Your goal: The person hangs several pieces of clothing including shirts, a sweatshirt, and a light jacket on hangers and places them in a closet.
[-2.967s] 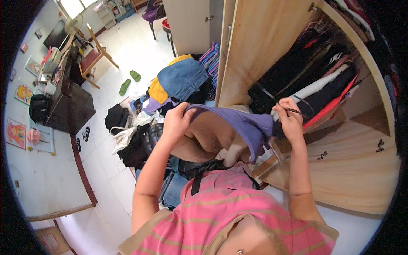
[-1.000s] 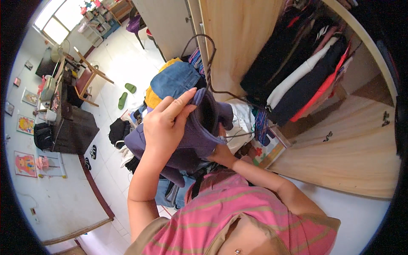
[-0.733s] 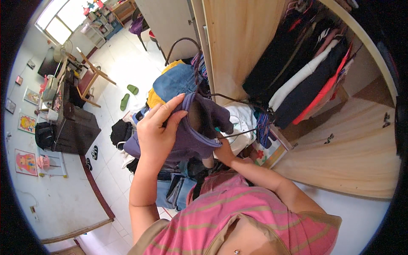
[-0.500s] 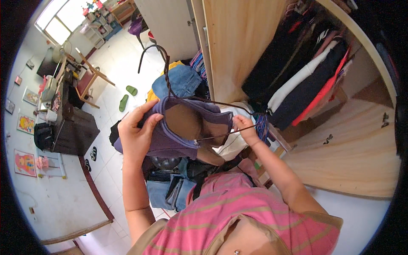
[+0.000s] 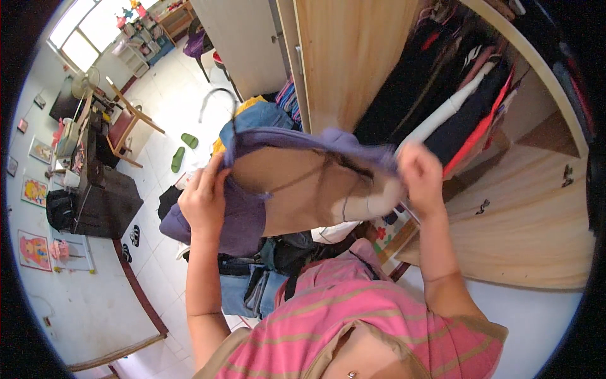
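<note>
A purple garment with a tan inner side (image 5: 303, 183) is stretched between my two hands, its opening facing me. Near its left end my left hand (image 5: 205, 196) is closed on the edge, thumb and fingers pinching the cloth. My right hand (image 5: 421, 177), smeared by motion, is closed at the garment's right end. A dark wire hanger (image 5: 234, 120) rises out of the garment's left part, its hook above the cloth. The rest of the hanger is mostly hidden inside.
To the right, an open wooden wardrobe (image 5: 360, 57) holds several hanging clothes (image 5: 435, 120). Folded jeans (image 5: 252, 292) and other clothes lie piled below my hands. Beyond are green slippers (image 5: 183, 151) on the tiled floor, a wooden chair (image 5: 126, 123) and a dark cabinet (image 5: 107, 196).
My right hand has moved right and up, pulling the garment's right side out wide over the hanger. The hanger's right arm, bare before, is now mostly covered. My left hand keeps its grip.
</note>
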